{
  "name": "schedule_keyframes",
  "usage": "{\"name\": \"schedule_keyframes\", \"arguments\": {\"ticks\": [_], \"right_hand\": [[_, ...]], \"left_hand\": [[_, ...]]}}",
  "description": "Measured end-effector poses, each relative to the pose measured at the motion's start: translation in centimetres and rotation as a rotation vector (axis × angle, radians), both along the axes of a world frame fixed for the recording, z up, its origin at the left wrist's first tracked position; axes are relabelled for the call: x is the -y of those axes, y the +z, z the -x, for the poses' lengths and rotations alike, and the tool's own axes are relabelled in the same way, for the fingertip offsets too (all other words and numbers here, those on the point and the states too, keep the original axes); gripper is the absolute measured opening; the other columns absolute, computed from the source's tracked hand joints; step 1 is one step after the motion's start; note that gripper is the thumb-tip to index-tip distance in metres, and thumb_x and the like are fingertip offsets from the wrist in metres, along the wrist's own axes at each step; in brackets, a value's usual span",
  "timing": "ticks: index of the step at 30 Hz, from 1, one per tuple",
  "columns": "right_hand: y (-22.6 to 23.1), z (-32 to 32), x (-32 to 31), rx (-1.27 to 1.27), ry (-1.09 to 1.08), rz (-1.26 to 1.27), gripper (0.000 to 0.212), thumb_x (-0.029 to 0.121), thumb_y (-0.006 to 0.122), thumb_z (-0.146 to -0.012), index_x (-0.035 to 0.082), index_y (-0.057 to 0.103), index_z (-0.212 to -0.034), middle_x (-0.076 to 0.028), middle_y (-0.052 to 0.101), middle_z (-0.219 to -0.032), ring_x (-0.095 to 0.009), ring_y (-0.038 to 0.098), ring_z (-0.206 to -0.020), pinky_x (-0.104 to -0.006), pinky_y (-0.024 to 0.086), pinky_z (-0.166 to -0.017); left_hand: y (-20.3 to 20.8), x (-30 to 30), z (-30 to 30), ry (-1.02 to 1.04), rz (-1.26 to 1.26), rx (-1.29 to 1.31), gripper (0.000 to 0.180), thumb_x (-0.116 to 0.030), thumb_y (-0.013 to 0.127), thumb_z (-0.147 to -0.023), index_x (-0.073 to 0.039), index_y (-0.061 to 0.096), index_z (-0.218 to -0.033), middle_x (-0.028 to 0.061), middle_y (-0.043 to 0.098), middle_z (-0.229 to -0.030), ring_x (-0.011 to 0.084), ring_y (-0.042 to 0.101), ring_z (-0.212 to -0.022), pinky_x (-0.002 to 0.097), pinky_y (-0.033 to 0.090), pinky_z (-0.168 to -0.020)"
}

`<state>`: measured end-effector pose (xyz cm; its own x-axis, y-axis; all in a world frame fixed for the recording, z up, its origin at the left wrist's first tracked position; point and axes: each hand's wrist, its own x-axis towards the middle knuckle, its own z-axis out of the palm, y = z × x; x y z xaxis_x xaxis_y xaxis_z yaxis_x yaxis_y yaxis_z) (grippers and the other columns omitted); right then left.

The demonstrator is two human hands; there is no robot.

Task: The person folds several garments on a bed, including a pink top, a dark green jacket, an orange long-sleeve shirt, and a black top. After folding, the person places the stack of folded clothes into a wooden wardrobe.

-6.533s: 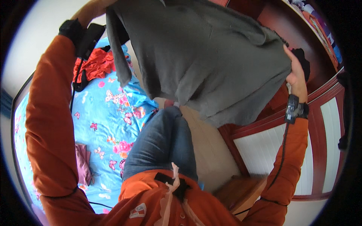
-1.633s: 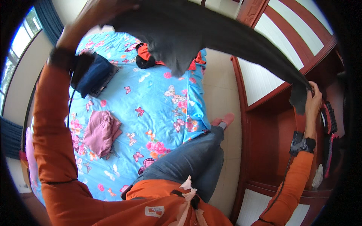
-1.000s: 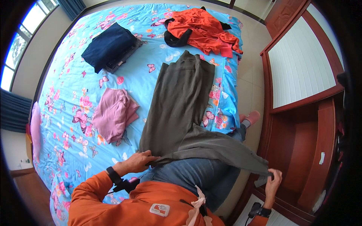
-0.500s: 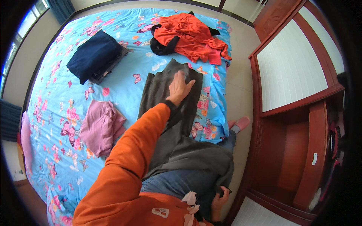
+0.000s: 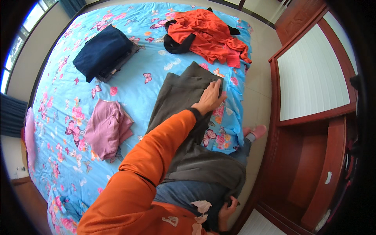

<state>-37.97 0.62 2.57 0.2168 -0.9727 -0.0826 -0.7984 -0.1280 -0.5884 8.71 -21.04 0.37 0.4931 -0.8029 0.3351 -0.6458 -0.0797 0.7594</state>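
A pair of dark olive-grey trousers lies lengthwise on the bed, legs pointing away from me, its near part draped over my lap. My left hand rests on the far part of the legs by their right edge, fingers stretched out over the cloth. Low at the right, my right hand has its fingers curled on the near edge of the trousers beside my hip. Part of the trousers is hidden under my orange left sleeve.
Folded dark blue clothes lie stacked at the far left on the butterfly-patterned bedsheet. A folded pink garment sits nearer. An orange-red and black clothing heap is at the far right. A reddish wooden cabinet stands right of the bed.
My left hand has slid rightward across the trouser legs to their right edge. The far ends of the legs lie a little differently. My right hand stays at the near edge.
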Motion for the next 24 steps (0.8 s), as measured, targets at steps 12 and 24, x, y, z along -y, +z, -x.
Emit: {"name": "schedule_keyframes", "arguments": {"ticks": [12,24], "right_hand": [[0.4,-0.7,-0.1,0.080,-0.081,-0.005,0.028,-0.004,0.052,-0.079,0.000,0.059,-0.106,-0.017,0.058,-0.103,-0.035,0.056,-0.100,-0.0432,0.041,-0.093],[0.3,-0.5,-0.5,0.195,-0.088,0.050,0.029,-0.002,0.054,-0.078,0.002,0.061,-0.106,-0.015,0.061,-0.103,-0.035,0.057,-0.098,-0.0440,0.042,-0.094]], "left_hand": [[2.0,-22.6,8.6,-0.109,-0.033,0.173,0.035,-0.009,0.070,-0.080,-0.010,0.062,-0.114,0.0089,0.055,-0.086,0.0293,0.055,-0.083,0.0393,0.047,-0.073],[3.2,-19.7,8.9,-0.413,-0.241,0.294,0.014,-0.013,0.062,-0.088,-0.007,0.058,-0.099,0.0133,0.053,-0.088,0.0332,0.057,-0.083,0.0444,0.047,-0.071]]}}
